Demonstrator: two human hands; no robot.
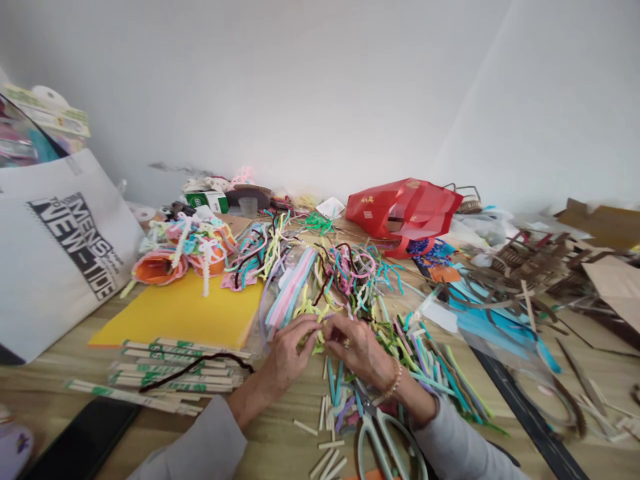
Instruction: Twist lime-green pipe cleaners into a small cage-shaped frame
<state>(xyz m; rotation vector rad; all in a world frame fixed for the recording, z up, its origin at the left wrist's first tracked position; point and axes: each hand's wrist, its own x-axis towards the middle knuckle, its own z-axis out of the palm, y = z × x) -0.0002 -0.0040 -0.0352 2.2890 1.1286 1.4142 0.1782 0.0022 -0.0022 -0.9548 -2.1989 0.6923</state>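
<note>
Left hand and right hand are pinched in tight together on what looks like a yellow pipe cleaner, right at the near edge of the big pipe cleaner pile. Mint-handled scissors sit in front of that pile, wrapped chopsticks and a yellow foam sheet to its left, and a red bag behind it.

**A:** What lies by the left hand?

**B:** Sticks on the table, left of it, in front of a foam sheet.

**A:** And the right hand?

**B:** Scissors lie just before it, with pipe cleaners heaped behind both hands.

**A:** Further off?

**B:** A tote bag stands far left, a plastic bag behind the heap.
</note>
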